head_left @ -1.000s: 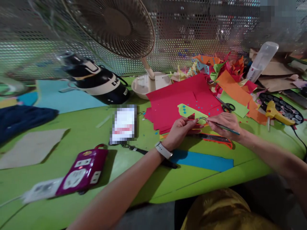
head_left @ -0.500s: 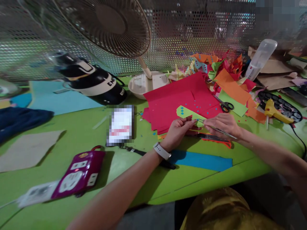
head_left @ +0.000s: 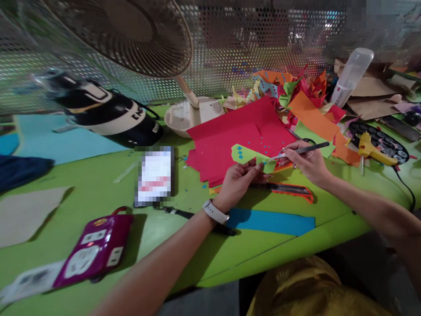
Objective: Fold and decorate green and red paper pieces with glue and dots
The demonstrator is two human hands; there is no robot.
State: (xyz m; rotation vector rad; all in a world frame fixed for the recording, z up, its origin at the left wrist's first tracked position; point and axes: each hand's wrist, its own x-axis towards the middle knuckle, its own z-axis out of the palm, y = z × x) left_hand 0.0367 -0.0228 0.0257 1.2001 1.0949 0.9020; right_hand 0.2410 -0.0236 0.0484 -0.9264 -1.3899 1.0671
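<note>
Between the thumb and fingers of my left hand [head_left: 239, 182] is a light green paper piece [head_left: 248, 154] with small blue diamonds at its left end. My right hand [head_left: 307, 164] is closed on tweezers [head_left: 307, 150], whose tips reach the green paper close to my left thumb. A small blue bit lies by that thumb; whether the tips touch it I cannot tell. Under both hands spread red paper sheets [head_left: 230, 127], dotted with loose blue bits. An orange-edged utility knife [head_left: 291, 189] rests just below my hands, and a blue paper strip [head_left: 272, 220] lies nearer me.
At the left stand a black bottle [head_left: 108, 109] and a fan [head_left: 194, 112], with a phone [head_left: 156, 175] and purple power strip [head_left: 95, 245] in front. Rightward are scissors [head_left: 309, 141], orange paper [head_left: 315, 120], a yellow glue gun [head_left: 373, 151] and a clear bottle [head_left: 351, 79].
My right hand has turned the tweezers so their rear end now points up and right instead of down. The whole view has shifted slightly, with most things sliding left.
</note>
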